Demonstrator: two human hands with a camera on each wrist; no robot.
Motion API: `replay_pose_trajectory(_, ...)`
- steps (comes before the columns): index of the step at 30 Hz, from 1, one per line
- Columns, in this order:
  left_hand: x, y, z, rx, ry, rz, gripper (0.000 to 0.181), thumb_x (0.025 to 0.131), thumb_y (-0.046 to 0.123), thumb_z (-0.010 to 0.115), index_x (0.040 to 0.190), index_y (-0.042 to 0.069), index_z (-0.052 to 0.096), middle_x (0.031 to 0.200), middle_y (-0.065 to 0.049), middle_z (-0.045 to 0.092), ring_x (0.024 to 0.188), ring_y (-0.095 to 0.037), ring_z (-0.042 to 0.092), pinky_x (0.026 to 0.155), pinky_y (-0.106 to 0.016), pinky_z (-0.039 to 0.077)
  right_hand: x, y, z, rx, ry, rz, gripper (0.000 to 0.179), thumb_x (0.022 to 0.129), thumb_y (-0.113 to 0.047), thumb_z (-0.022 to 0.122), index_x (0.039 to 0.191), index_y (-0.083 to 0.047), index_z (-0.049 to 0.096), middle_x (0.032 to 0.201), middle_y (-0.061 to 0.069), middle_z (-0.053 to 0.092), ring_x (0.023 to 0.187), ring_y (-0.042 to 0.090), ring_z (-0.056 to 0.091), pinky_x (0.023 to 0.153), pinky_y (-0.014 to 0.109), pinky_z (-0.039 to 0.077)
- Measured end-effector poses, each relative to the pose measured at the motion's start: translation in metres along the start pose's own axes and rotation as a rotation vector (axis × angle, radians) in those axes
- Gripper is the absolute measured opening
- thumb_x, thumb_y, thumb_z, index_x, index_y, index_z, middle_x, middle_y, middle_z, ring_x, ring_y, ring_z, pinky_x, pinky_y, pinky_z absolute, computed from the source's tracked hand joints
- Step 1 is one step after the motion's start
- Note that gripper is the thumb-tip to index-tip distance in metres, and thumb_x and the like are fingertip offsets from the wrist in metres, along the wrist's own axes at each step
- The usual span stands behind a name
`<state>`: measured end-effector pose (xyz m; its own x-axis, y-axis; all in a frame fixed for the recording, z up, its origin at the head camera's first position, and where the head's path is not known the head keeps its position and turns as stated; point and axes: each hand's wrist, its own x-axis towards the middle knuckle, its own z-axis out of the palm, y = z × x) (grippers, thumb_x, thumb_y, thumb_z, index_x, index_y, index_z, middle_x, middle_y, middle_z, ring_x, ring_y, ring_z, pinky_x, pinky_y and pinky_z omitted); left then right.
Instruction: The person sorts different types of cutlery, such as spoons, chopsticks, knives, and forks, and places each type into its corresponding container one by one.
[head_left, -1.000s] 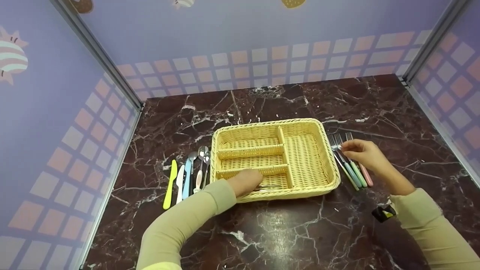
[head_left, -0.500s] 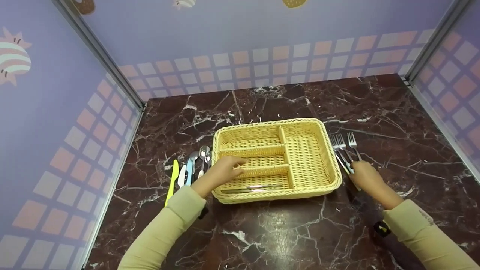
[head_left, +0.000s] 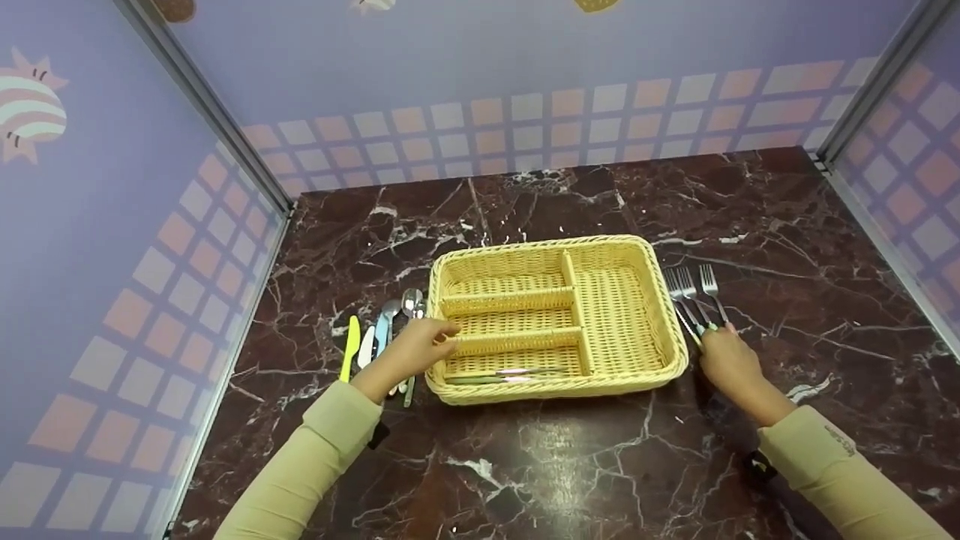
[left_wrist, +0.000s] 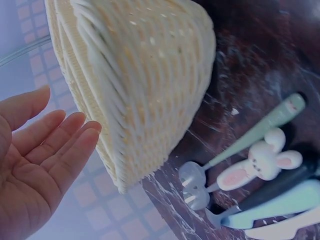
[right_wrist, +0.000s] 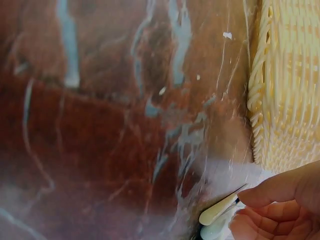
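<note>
My left hand (head_left: 414, 351) hovers over the left rim of the wicker cutlery basket (head_left: 615, 386). In the left wrist view its fingers (left_wrist: 70, 145) are extended and hold nothing. My right hand (head_left: 739, 367) is low over the handles of several forks (head_left: 686, 283) right of the basket. In the right wrist view, its thumb and fingers lie apart beside a cream handle (right_wrist: 217, 211) and a pale-blue handle (right_wrist: 215, 230); no grip shows. Slim utensils (head_left: 514, 373) lie in the basket's front compartment, their kind hard to tell.
Left of the basket lie a yellow knife (head_left: 351, 349), a white knife (head_left: 367, 346), a blue knife (head_left: 382, 334) and several spoons (head_left: 412, 301), one with a rabbit handle (left_wrist: 264, 162). Patterned panels (head_left: 517, 131) enclose the marble tabletop (head_left: 555, 450).
My left hand has come out of the front compartment and moved left to the basket's rim. My right hand has moved down from the fork heads to the handles. The forks look unmoved.
</note>
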<state>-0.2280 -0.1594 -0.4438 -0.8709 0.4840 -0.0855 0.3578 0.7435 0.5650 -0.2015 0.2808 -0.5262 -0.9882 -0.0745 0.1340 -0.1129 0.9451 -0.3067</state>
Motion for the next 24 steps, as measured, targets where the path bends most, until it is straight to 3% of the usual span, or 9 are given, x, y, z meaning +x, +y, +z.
replay_pose_trajectory(11,-0.002,-0.003,-0.001,-0.003,0.0,0.002,0.031,0.086,0.006,0.058,0.114,-0.007,0.06,0.112,-0.024,0.061,0.089,-0.031,0.065,0.079,-0.04,0.053,0.001,0.003,-0.004,-0.036,-0.054,0.053,0.014,0.075,0.006,0.047,0.062,0.006,0.05,0.07,0.033,0.056,0.064,0.051,0.056,0.049,0.058,0.044)
replay_pose_trajectory(14,-0.002,-0.004,-0.001,-0.004,-0.005,-0.006,0.031,0.086,0.006,0.057,0.114,-0.007,0.06,0.111,-0.024,0.061,0.089,-0.031,0.065,0.078,-0.039,0.053,0.001,0.005,-0.002,-0.053,-0.072,0.029,0.014,0.073,0.006,0.047,0.06,0.005,0.051,0.069,0.031,0.058,0.068,0.049,0.058,0.067,0.055,0.049)
replay_pose_trajectory(17,-0.002,-0.004,0.0,-0.003,-0.017,-0.011,0.031,0.087,0.006,0.056,0.114,-0.008,0.059,0.112,-0.024,0.061,0.09,-0.032,0.064,0.079,-0.039,0.053,0.001,0.007,0.0,-0.057,-0.103,0.002,0.012,0.068,0.005,0.05,0.057,0.002,0.052,0.069,0.028,0.06,0.077,0.047,0.059,0.088,0.05,0.045)
replay_pose_trajectory(21,-0.002,-0.005,0.0,-0.015,-0.016,-0.02,0.031,0.086,0.005,0.057,0.114,-0.008,0.059,0.111,-0.024,0.061,0.09,-0.031,0.064,0.079,-0.039,0.053,0.003,0.009,0.0,-0.032,-0.145,0.006,0.011,0.064,0.001,0.055,0.054,-0.001,0.051,0.069,0.026,0.061,0.08,0.047,0.059,0.092,0.05,0.042)
replay_pose_trajectory(24,-0.003,-0.004,0.001,-0.022,-0.013,-0.022,0.031,0.086,0.006,0.057,0.114,-0.008,0.059,0.112,-0.024,0.061,0.09,-0.031,0.064,0.079,-0.039,0.053,0.005,0.01,-0.003,0.015,-0.206,-0.009,0.015,0.062,-0.002,0.058,0.049,-0.004,0.05,0.053,0.017,0.058,0.063,0.038,0.06,0.1,0.049,0.034)
